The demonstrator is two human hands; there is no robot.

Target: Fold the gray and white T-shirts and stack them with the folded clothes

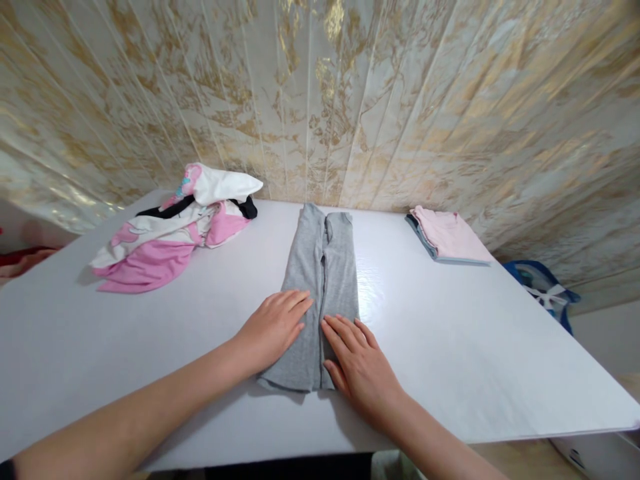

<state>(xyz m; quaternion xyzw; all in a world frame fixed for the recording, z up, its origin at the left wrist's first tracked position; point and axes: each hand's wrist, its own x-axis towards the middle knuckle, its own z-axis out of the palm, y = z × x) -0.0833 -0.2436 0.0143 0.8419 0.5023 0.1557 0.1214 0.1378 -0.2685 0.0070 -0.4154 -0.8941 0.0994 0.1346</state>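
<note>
A grey knit garment (305, 267) lies lengthwise on the table, its two sides folded in to meet along a seam-like line down the middle. Whether it is a top or trousers I cannot tell. My left hand (275, 327) rests flat on its left half, fingers stretched toward the middle line. On the lower right half lies my right hand (357, 363), palm down with the fingers extended. Neither hand grips the cloth. The garment's lower edge, near the front of the table, looks slightly wavy.
A loose heap of pink, white and black clothes (165, 247) sits at the back left of the white table (440, 360). Folded pink and grey clothes (447, 233) are stacked at the back right. Behind rises a gold-patterned curtain (320, 100). A blue-edged bag (543, 287) is beyond the right edge.
</note>
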